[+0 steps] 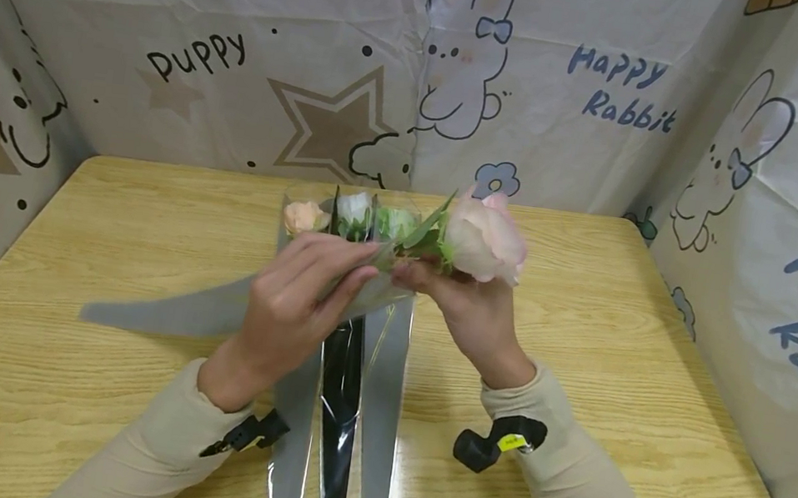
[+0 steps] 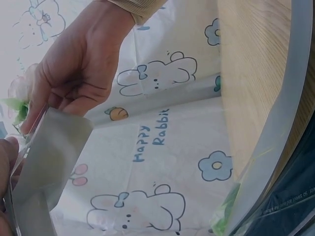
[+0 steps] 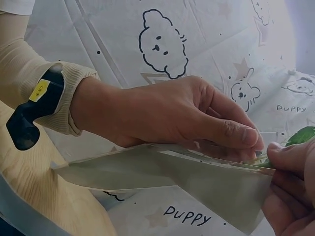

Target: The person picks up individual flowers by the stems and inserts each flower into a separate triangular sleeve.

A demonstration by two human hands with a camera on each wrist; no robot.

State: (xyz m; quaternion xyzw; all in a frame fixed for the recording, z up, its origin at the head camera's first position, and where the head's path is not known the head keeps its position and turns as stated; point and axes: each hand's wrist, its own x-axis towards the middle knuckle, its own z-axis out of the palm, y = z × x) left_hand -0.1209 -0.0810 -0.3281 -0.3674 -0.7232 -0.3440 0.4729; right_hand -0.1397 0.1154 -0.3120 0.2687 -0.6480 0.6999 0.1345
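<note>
My left hand (image 1: 293, 302) pinches the open end of a grey flower sleeve (image 1: 168, 307), whose narrow tail points left above the table. In the right wrist view, the thumb and fingers of that left hand (image 3: 167, 113) close near the edge of the sleeve (image 3: 221, 194). With thumb and fingers, my right hand (image 1: 469, 317) grips a pale pink artificial rose (image 1: 487, 240) just under its head, beside green leaves (image 1: 428, 228). The rose's stem runs toward the sleeve's mouth; how far it goes in is hidden by the hands.
Below the hands, three sleeved flowers lie side by side on the wooden table (image 1: 557, 430): a peach one (image 1: 305, 218), a white one in a black sleeve (image 1: 339, 401), and a pale green one (image 1: 397, 222). A printed cloth (image 1: 323, 20) walls the back and sides.
</note>
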